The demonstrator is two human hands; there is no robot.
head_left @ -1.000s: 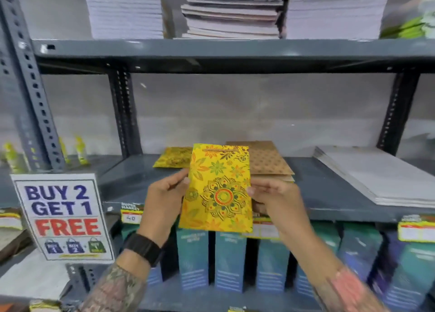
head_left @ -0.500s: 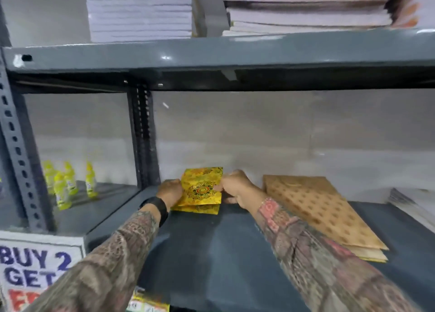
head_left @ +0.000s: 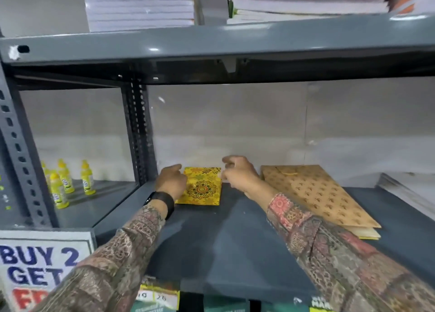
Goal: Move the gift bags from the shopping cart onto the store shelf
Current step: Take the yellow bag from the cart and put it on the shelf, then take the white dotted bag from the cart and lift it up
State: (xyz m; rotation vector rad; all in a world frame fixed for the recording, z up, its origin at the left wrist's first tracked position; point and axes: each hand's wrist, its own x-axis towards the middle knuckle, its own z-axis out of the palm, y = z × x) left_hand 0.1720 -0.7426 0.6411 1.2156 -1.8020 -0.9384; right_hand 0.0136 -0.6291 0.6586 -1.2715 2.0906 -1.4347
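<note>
Bag, yellow, lies flat far back on your grey shelf, left of the brown bags. Your left hand rests on its left edge; your right hand hovers half-curled, holding nothing. Sign near left reads "BUY 2 GET".
</note>
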